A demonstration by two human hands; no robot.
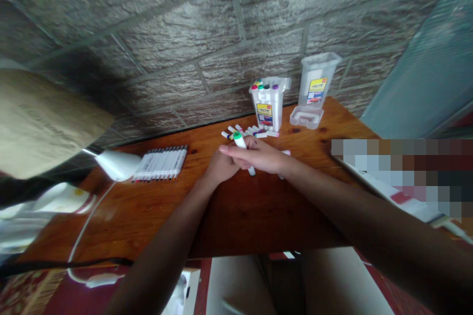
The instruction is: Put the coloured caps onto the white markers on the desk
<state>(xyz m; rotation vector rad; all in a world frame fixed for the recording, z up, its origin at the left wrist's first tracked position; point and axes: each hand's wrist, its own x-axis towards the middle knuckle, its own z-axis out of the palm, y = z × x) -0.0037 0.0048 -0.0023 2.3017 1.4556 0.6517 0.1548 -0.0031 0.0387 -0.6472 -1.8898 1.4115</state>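
A white marker with a green cap [240, 141] leans in the grip of my right hand [264, 155], its lower end poking out below the fingers. My right hand is closed around it. Behind and beside it is my left hand [222, 165], wrist bent inward and touching or nearly touching the right; its fingers are mostly hidden. Just beyond the hands, several loose white markers [261, 135] with coloured ends lie on the wooden table [251, 216]. Another marker lies partly hidden behind my right wrist.
A clear plastic case [269, 108] holds several upright markers by the wall. A second clear case [317, 83] stands to its right, with a clear lid [306, 117] before it. At left are a row of markers [160, 163], a lamp [116, 163] and a paper cup [64, 198].
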